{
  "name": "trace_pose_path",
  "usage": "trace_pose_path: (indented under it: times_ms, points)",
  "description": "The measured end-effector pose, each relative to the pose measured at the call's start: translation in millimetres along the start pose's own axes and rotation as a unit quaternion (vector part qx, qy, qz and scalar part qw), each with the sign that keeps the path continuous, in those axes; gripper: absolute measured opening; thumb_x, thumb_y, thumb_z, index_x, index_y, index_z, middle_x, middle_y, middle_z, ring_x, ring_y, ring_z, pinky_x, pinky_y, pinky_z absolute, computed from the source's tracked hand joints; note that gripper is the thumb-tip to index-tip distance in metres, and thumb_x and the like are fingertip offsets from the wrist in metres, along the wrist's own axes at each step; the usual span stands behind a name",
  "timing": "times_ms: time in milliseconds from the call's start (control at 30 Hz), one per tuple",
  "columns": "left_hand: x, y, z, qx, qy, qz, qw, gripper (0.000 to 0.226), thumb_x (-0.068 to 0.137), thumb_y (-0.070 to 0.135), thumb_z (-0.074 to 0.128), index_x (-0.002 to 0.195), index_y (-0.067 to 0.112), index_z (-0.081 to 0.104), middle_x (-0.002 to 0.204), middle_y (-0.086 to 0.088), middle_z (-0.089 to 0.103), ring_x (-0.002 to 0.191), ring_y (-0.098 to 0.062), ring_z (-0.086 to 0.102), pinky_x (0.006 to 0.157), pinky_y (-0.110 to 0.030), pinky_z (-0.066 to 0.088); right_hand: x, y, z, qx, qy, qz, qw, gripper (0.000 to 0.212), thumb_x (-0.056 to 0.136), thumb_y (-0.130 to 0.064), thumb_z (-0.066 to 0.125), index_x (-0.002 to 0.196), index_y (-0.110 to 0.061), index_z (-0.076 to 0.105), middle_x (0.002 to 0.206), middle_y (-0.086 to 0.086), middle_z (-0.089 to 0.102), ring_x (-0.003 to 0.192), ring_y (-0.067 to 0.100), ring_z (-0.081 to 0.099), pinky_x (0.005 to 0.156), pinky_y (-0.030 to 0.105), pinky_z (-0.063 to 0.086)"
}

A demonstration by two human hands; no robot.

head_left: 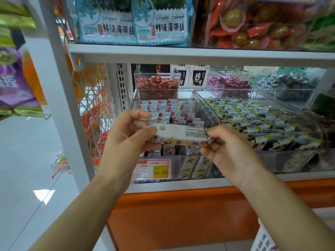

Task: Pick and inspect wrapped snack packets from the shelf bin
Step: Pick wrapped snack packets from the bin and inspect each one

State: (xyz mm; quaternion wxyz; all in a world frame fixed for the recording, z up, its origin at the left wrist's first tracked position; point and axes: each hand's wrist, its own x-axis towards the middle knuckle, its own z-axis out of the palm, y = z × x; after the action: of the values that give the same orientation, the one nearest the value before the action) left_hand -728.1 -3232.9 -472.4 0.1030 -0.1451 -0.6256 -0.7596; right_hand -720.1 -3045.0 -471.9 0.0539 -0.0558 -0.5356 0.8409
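Two bare hands hold one white wrapped snack packet [179, 134] level, just in front of a clear shelf bin [208, 109] full of small packets. The left hand [126, 131] pinches the packet's left end and the right hand [230, 147] pinches the right end (small printed text faces the viewer). To inspect it well, it is probably best to grip only the end seals, draw the wrapper gently taut, then turn it to check each side.
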Motion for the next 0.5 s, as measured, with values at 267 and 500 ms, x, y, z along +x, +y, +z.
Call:
trace_pose_path:
  times_ms: [267, 500]
  points:
    - [2, -5, -4, 0.068, -0.01, 0.026, 0.997, 0.03, 0.089, 0.001, 0.054, 0.075, 0.024, 0.068, 0.083, 0.001, 0.064, 0.081, -0.019, 0.067, 0.075, -0.033, 0.058, 1, -7, -6, 0.1, -0.021, 0.069, 0.992, 0.015, 0.084, 0.001, 0.051, 0.075, 0.0, 0.064, 0.071, 0.014, 0.067, 0.053, 0.015, 0.063, 0.049, 0.022, 0.051]
    - [4, -6, -8, 0.064, -0.011, 0.018, 0.998, 0.032, 0.088, -0.002, 0.054, 0.079, 0.025, 0.068, 0.088, -0.004, 0.068, 0.086, -0.023, 0.07, 0.075, -0.033, 0.059, 2, -15, -13, 0.051, -0.102, 0.042, 0.993, 0.028, 0.07, -0.005, 0.059, 0.096, 0.005, 0.063, 0.068, 0.011, 0.066, 0.056, 0.013, 0.063, 0.051, 0.02, 0.053]
